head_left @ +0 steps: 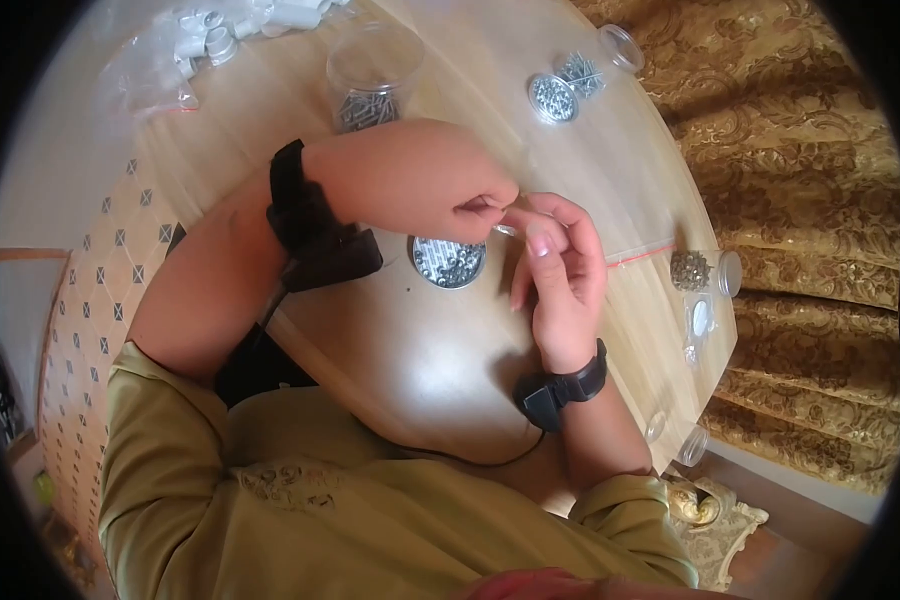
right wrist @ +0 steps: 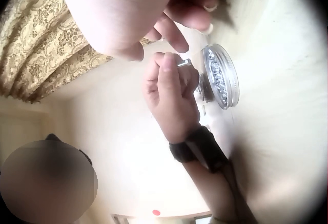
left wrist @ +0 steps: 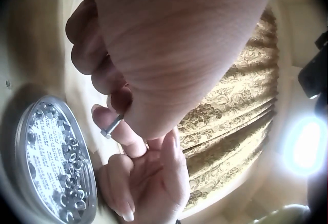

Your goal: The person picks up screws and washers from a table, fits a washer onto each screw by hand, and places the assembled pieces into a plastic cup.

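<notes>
In the head view my left hand (head_left: pixel 420 185) is curled, a small metal bolt (head_left: pixel 505 230) at its fingertips. The left wrist view shows this bolt (left wrist: pixel 110 127) pinched by the left hand (left wrist: pixel 159 49), its head sticking out. My right hand (head_left: pixel 562 285) is beside it, fingers loosely bent; no object shows in them. The right wrist view has the right hand (right wrist: pixel 128 13) near and the left hand (right wrist: pixel 171 88) beyond, with the bolt (right wrist: pixel 184 63) under its thumb. Below the hands in the head view lies a round shallow dish (head_left: pixel 448 284) of small metal nuts.
Behind my left forearm stands a clear jar (head_left: pixel 375 62) of screws. Farther right are a small dish (head_left: pixel 553 98) of metal pieces, loose screws (head_left: pixel 582 75) and a round lid (head_left: pixel 622 48). A jar (head_left: pixel 692 270) lies near the right edge; bagged white fittings (head_left: pixel 220 45) are at the back left.
</notes>
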### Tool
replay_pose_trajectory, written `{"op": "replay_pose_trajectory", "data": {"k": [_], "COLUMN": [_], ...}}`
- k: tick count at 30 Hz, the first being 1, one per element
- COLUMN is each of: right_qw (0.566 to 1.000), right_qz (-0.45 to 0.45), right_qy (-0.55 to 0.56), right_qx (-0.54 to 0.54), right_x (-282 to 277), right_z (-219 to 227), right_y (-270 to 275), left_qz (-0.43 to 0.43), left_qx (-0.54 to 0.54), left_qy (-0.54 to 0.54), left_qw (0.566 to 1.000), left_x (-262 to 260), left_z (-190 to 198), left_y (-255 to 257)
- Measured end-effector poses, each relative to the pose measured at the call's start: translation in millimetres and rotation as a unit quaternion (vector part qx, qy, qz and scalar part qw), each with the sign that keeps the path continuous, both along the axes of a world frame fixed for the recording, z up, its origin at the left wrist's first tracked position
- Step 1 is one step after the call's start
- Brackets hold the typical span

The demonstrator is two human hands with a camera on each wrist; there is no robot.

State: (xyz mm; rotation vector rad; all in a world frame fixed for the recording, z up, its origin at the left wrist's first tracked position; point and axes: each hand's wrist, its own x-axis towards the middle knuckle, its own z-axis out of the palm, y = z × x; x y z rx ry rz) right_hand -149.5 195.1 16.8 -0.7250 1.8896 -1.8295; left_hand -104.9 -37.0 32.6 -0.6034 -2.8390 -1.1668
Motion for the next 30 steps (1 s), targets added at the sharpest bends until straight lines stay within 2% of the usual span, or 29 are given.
{"op": "replay_pose_trajectory", "data": {"k": [2, 4, 6, 8, 10, 12, 14, 16, 18, 19, 22, 25, 27, 28, 30], "right_qw": [0.999, 0.999, 0.995, 0.998, 0.998, 0.998, 0.997, 0.999, 0.999, 0.998, 0.999, 0.997, 0.997, 0.998, 0.999], "right_qz": [0.041, 0.043, 0.018, 0.011, 0.049, 0.062, 0.008, -0.003, -0.003, 0.061, 0.017, 0.021, 0.003, 0.002, 0.024], "right_qy": [-0.002, -0.005, -0.089, -0.062, -0.032, -0.025, -0.073, -0.051, 0.020, -0.019, -0.027, -0.066, -0.064, -0.061, -0.043], "right_qx": [0.019, 0.015, -0.050, -0.019, 0.031, 0.013, -0.024, -0.020, 0.025, 0.028, 0.001, -0.031, -0.031, -0.030, -0.017], "right_x": [-0.1, -4.1, -7.6, -2.4, 2.0, -3.1, -7.7, -4.2, 3.1, -1.6, -0.6, -9.5, -10.6, -11.3, -13.5], "right_z": [0.9, 0.0, -4.0, 3.8, 6.6, -0.9, -2.8, -4.7, -2.2, 1.8, 1.3, -6.6, -8.8, -8.9, -10.2], "right_y": [2.2, 7.8, 9.6, 2.1, 1.0, 7.2, 7.0, 0.1, -6.9, 2.3, 1.0, 4.7, 3.2, 2.7, 3.8], "left_qz": [-0.002, -0.003, -0.006, -0.005, -0.005, -0.016, -0.018, -0.021, -0.025, -0.025, -0.023, -0.024, -0.018, -0.019, 0.057], "left_qx": [-0.004, -0.009, -0.009, -0.006, -0.003, 0.010, 0.007, 0.007, -0.002, -0.002, 0.009, 0.046, 0.091, 0.092, 0.083], "left_qy": [-0.008, -0.015, 0.015, 0.004, -0.007, -0.023, -0.005, 0.012, -0.001, -0.002, -0.010, -0.011, 0.080, 0.083, 0.229], "left_qw": [1.000, 1.000, 1.000, 1.000, 1.000, 1.000, 1.000, 1.000, 1.000, 1.000, 1.000, 0.999, 0.992, 0.992, 0.968], "left_x": [-0.5, -0.4, -0.6, -0.6, -0.4, -0.1, -0.6, -0.8, -1.5, -1.8, -1.1, 0.9, 3.6, 8.9, 29.9], "left_z": [0.7, 0.4, -0.1, 0.2, 0.7, 1.1, -1.2, -2.2, 0.2, -0.6, -1.2, 4.8, 9.1, 14.6, 29.9], "left_y": [-1.5, -2.0, -2.2, -1.2, -0.5, -0.4, -0.7, -0.5, -1.4, -1.7, -1.6, 1.1, 2.1, 3.6, 5.8]}}
